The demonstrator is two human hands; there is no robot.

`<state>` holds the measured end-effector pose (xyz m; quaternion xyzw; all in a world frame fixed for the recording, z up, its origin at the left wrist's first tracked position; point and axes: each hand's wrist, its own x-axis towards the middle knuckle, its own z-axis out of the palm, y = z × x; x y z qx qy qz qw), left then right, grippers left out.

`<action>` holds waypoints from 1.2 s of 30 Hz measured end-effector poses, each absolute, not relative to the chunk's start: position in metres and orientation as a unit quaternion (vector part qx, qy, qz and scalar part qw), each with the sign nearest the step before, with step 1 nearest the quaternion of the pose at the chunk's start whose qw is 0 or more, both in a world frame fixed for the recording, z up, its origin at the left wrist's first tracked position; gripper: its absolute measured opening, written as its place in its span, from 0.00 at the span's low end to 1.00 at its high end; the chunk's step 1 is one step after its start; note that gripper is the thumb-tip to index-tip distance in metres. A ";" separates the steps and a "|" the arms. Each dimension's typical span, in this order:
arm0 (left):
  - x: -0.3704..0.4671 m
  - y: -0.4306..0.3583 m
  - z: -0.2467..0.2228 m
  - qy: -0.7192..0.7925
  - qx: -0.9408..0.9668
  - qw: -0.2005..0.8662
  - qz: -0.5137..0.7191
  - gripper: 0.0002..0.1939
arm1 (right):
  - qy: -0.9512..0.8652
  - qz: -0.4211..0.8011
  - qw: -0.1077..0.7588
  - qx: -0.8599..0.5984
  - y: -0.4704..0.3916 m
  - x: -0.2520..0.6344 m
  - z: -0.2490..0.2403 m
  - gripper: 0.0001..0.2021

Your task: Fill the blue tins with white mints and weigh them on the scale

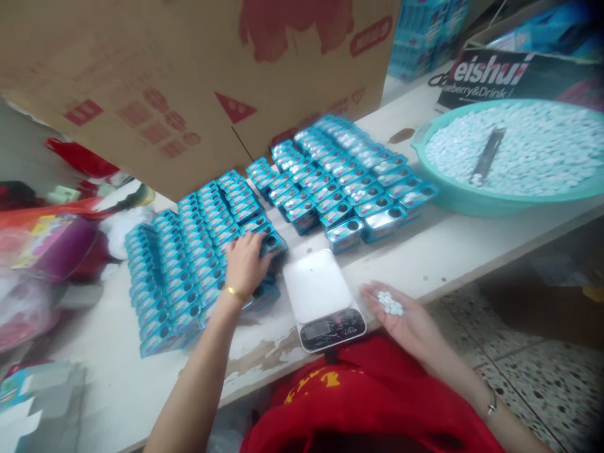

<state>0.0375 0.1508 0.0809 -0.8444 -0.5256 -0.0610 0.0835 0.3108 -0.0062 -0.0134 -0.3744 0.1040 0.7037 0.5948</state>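
Observation:
My left hand (pixel 246 264) reaches over the near end of the left group of small blue boxes (pixel 189 242). Its fingers curl over a small blue box (pixel 274 241) with a dark round hole in its top. Palm up beside the table's front edge, my right hand (pixel 410 324) cups a small heap of white tablets (pixel 391 303). Between the two hands lies a white kitchen scale (pixel 318 286) with a bare top and a black display panel. A second group of blue boxes (pixel 344 173) stands behind it, some with white tablets at their openings.
At the right a turquoise basin (pixel 472 202) is full of pale tablets, a dark scoop-like strip (pixel 488 154) lying on them. A large cardboard box (pixel 189 82) stands behind the blue boxes. Bagged items (pixel 56 248) crowd the left side; a black printed carton (pixel 495 78) is behind the basin.

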 end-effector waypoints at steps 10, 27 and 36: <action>0.094 0.183 0.081 -0.493 -0.859 0.103 -0.090 0.19 | 0.092 0.705 0.596 -0.373 -0.005 0.309 -0.014 0.09; 0.105 0.134 0.146 -0.431 -0.899 0.068 0.028 0.06 | 0.105 0.714 0.587 -0.367 -0.006 0.312 -0.013 0.10; 0.115 0.089 0.117 -0.387 -0.920 -0.020 0.056 0.13 | 0.103 0.714 0.581 -0.376 -0.012 0.313 -0.013 0.11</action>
